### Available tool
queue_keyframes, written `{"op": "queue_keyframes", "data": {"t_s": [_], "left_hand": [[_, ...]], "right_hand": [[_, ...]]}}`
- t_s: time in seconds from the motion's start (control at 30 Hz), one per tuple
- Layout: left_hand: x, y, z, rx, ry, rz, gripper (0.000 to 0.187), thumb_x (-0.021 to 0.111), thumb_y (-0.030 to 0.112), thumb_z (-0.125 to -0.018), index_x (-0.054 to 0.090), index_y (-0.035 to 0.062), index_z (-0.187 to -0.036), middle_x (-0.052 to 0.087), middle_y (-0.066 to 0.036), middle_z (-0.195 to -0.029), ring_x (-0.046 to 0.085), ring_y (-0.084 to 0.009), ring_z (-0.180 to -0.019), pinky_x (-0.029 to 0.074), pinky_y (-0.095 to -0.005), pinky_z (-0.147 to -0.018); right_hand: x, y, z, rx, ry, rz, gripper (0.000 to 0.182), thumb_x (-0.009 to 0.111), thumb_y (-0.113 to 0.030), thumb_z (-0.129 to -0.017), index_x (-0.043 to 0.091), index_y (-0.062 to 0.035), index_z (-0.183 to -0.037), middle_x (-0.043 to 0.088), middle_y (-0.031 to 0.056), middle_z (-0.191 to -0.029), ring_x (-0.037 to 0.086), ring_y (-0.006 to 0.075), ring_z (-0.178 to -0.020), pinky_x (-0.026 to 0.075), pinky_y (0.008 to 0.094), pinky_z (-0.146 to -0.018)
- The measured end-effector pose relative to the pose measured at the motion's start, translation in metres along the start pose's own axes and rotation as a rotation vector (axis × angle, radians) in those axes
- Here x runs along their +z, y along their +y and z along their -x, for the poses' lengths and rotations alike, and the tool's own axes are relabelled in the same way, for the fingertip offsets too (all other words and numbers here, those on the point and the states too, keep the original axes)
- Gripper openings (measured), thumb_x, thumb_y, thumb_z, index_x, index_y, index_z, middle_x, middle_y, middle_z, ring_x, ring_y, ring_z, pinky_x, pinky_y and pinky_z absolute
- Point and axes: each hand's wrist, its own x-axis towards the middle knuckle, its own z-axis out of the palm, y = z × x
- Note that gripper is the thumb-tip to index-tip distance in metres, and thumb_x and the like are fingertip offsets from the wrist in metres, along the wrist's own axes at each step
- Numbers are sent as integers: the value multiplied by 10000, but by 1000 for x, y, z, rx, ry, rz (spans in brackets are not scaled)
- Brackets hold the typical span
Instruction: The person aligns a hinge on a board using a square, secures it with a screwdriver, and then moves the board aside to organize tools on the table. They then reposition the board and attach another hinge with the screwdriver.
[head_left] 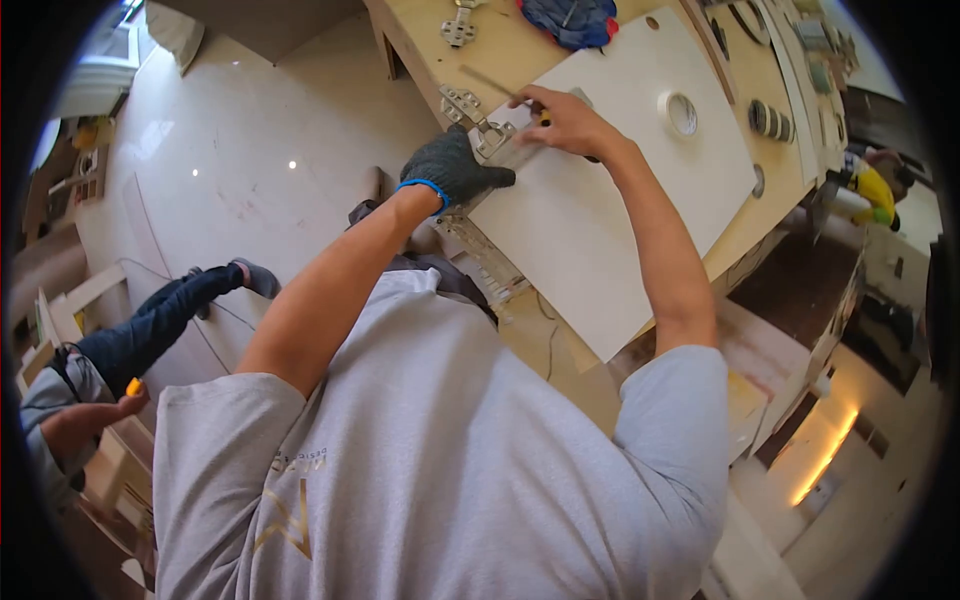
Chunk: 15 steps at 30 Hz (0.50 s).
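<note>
We press the gloved left hand (455,168) flat on the hinge (492,135) w/ fingers unclenched, pinning it to the white panel (600,230), while the right hand (568,122) grips a screwdriver (543,117) at it

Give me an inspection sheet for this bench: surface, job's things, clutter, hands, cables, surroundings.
Surface: wooden workbench, mostly covered by a white panel.
Job's things: metal hinge at the panel's edge, under both hands.
Clutter: tape roll on the panel; spare hinge, blue cloth and a dark ribbed cylinder on the bench.
Hands: left hand, in a dark glove, presses by the hinge; right hand, bare, holds a thin tool at it, tool mostly hidden.
Cables: thin cord below the panel.
Surroundings: pale glossy floor; another person sitting at left; yellow power tool at right.
</note>
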Motion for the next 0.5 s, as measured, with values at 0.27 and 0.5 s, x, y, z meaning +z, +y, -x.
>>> {"op": "queue_keyframes", "data": {"t_s": [0.27,0.5], "left_hand": [[-4,3,3,-12,-10,-15,929,818,586,-682,556,11,-1364,655,-247,-1275,635,-374,-1181,493,-420,-1008],[1,-2,-3,13,-24,-40,987,807,608,-685,514,-21,-1386,631,-262,-1311,611,-387,-1224,475,-415,-1040]], "right_hand": [[-7,-18,-17,-43,178,-118,269,589,-263,-1024,648,-18,-1118,657,48,-898,627,136,-834,510,290,-756],[-13,-33,-55,-25,446,-492,598,729,-371,-919,549,-114,-1429,726,222,-1107,710,279,-1008,524,466,-903]]}}
